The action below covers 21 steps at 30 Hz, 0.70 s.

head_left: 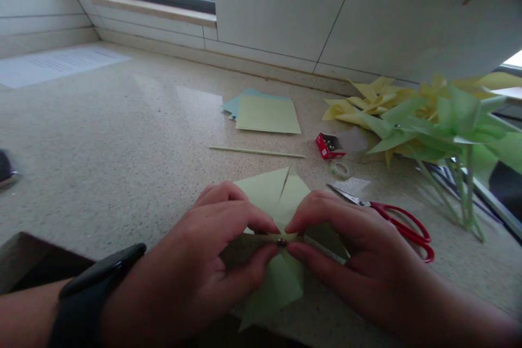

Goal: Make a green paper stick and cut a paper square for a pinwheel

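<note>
Between my two hands is a pale green paper pinwheel (281,277), cut into flaps, its blades partly hidden by my fingers. At its centre shows a small metal pin (281,243). My left hand (220,244) pinches the paper left of the pin with thumb and forefinger. From the other side, my right hand (342,234) pinches it the same way, the fingertips of both hands nearly meeting. A pair of scissors (403,223) with red handles lies just beyond my right hand, blades pointing left.
A thin pale green stick (256,151) lies beyond the pinwheel. Behind it is a stack of square paper (268,114). To the right are a small red box (329,145) of metal pins, a tape roll (341,168) and several finished pinwheels (432,114). A printed sheet (61,64) lies far left.
</note>
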### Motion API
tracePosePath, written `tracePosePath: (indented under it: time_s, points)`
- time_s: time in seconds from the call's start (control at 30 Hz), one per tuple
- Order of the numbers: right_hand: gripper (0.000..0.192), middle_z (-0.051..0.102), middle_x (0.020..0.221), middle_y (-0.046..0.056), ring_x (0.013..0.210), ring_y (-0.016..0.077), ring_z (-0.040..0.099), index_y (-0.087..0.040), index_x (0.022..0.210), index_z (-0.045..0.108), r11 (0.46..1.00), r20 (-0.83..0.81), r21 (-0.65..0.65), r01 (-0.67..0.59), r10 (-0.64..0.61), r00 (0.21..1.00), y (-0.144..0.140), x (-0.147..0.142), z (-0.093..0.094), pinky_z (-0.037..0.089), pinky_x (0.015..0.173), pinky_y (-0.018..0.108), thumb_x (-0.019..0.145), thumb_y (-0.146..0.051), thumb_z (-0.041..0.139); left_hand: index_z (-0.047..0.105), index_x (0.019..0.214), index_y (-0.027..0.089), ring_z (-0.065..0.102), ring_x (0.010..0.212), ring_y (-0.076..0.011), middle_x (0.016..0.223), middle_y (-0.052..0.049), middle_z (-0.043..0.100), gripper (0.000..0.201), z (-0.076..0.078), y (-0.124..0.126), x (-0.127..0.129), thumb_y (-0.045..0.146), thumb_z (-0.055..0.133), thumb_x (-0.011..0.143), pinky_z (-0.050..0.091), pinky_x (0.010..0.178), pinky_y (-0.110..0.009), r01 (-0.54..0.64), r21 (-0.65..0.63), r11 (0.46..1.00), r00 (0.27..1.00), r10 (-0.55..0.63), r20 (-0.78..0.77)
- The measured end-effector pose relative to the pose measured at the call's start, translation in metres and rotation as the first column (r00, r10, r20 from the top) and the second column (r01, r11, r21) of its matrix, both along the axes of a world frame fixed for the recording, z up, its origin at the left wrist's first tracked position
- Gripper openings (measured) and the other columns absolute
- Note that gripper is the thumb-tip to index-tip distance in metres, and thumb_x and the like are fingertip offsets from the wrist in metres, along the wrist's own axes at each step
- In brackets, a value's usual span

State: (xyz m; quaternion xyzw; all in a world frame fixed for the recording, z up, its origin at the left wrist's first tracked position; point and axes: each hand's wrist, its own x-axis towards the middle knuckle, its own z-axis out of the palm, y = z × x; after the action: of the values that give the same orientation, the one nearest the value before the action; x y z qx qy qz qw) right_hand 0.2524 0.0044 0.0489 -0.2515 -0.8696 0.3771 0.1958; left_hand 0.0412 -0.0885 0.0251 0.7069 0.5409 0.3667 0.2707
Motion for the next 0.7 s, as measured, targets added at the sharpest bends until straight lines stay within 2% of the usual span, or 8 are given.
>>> tracePosePath:
  time_s: [0.13, 0.33, 0.57, 0.7]
  points:
    - [0.010, 0.070, 0.081, -0.002, 0.071, 0.0130, 0.064, -0.024, 0.091, 0.068, 1.000, -0.013, 0.024, 0.014, -0.014, 1.000, -0.0008, 0.0002, -0.0009, 0.050, 0.062, 0.023, 0.084, -0.018, 0.072, 0.068, 0.099, 0.026, 0.061, 0.091, -0.0202, 0.095, -0.001, 0.064, 0.013, -0.0001, 0.0011, -0.0005, 0.018, 0.066, 0.089, 0.054, 0.078, -0.034, -0.030, 0.001, 1.000, 0.999, 0.030, 0.034]
    - [0.010, 0.070, 0.079, -0.003, 0.070, 0.0122, 0.065, -0.024, 0.089, 0.067, 0.997, -0.061, 0.031, 0.067, -0.065, 0.996, -0.0002, -0.0041, -0.0041, 0.050, 0.062, 0.022, 0.083, -0.017, 0.072, 0.069, 0.101, 0.027, 0.061, 0.091, -0.0187, 0.096, 0.000, 0.065, 0.017, -0.0014, 0.0018, -0.0007, 0.018, 0.070, 0.087, 0.054, 0.079, -0.031, -0.054, 0.025, 0.998, 0.998, 0.053, 0.035]
    - [0.009, 0.070, 0.082, -0.001, 0.074, 0.0147, 0.066, -0.024, 0.091, 0.067, 0.995, -0.088, 0.095, 0.039, -0.031, 0.996, -0.0002, -0.0035, -0.0074, 0.052, 0.065, 0.025, 0.086, -0.018, 0.071, 0.071, 0.096, 0.026, 0.062, 0.090, -0.0191, 0.094, 0.000, 0.066, 0.010, -0.0012, 0.0029, -0.0005, 0.021, 0.069, 0.088, 0.052, 0.078, -0.032, -0.067, -0.033, 0.997, 0.996, 0.069, 0.059]
    - [0.011, 0.069, 0.082, -0.002, 0.073, 0.0130, 0.066, -0.024, 0.092, 0.066, 0.991, -0.113, 0.122, 0.053, -0.039, 0.993, -0.0003, -0.0036, -0.0095, 0.052, 0.065, 0.024, 0.085, -0.017, 0.072, 0.071, 0.092, 0.025, 0.062, 0.088, -0.0191, 0.092, 0.000, 0.066, 0.007, -0.0003, 0.0048, 0.0000, 0.020, 0.068, 0.088, 0.051, 0.076, -0.032, -0.076, -0.044, 0.996, 0.994, 0.079, 0.069]
